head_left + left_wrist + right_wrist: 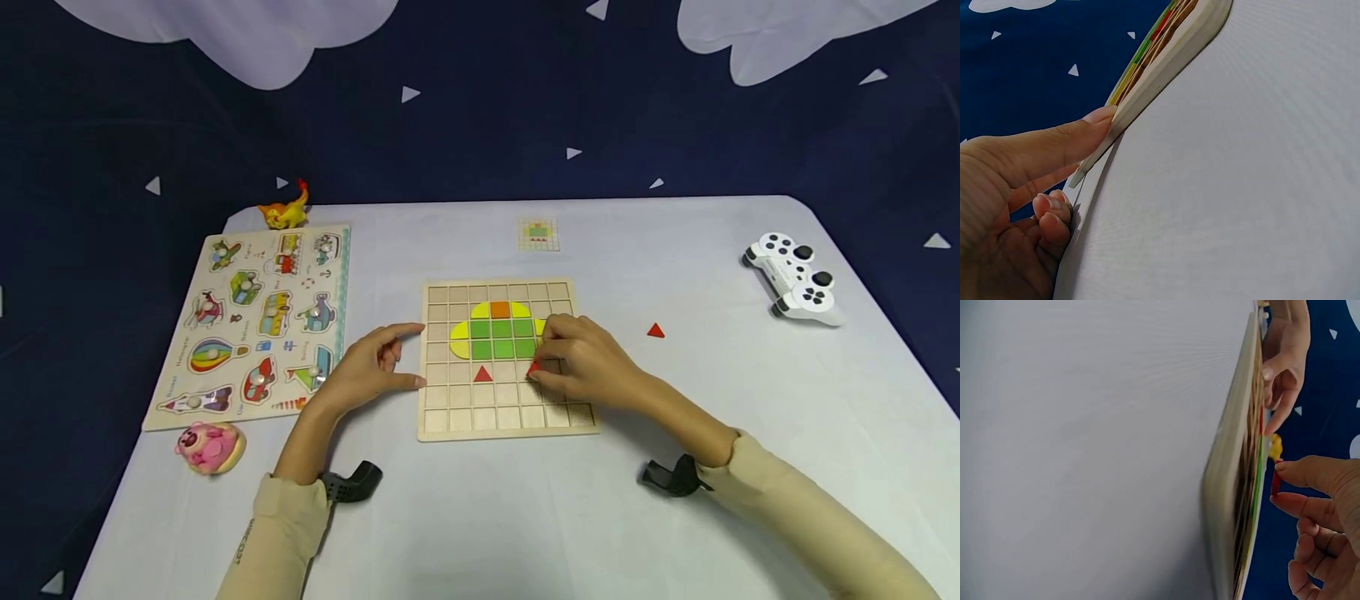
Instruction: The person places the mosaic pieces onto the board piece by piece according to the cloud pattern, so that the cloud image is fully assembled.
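A wooden grid board (435, 421) lies flat on the table, with green squares (504, 337), an orange square (499, 310) and yellow curved pieces (460, 341) set in its cells. One red triangle (483, 375) lies in a lower cell. My right hand (588, 358) pinches another red triangle (1276, 478) between thumb and index finger, just above the board in the right wrist view. At the board's left edge, the extended thumb and index fingertip of my left hand (367, 367) touch the rim; its other fingers are bent and hold nothing.
A loose red triangle (656, 331) lies right of the board. Behind it is a small pattern card (538, 235). Around the table are a picture puzzle (251, 325), a pink bear figure (210, 447), a yellow toy figure (287, 212) and a white game controller (793, 279).
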Demonstrator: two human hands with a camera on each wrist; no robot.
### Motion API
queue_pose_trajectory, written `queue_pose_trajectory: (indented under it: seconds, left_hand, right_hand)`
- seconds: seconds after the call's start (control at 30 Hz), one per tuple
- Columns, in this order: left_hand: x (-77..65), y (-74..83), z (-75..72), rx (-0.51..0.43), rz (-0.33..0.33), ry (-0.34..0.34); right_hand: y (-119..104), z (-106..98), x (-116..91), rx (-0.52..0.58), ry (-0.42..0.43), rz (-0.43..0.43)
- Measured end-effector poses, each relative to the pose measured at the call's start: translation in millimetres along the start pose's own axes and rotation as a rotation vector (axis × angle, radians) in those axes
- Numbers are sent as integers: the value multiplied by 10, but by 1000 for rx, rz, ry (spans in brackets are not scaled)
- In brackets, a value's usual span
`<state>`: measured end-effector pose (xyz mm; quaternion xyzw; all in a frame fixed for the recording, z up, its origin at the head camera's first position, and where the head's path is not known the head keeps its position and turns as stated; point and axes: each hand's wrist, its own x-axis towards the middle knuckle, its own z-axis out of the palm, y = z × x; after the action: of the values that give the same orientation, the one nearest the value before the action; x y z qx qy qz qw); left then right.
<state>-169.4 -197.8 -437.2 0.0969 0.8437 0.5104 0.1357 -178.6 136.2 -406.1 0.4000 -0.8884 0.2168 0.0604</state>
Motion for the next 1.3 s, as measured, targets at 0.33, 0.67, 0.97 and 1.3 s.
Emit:
queue_pose_trajectory:
  seconds: [0.33,0.67,0.97,1.3]
  left_hand:
    - [4,-7,6,7,-4,4]
    - [11,-5,11,1,-2,0]
    - [7,-7,14,7,-9,3]
    - [-2,-4,12,13,-9,6]
  right_hand:
    - [-147,155,221,-25,-66,-23]
    - [-178,217,222,-19,-98,0]
    - [-187,209,216,-42,-110,-14]
    - [-120,38,143,-6,-68,35]
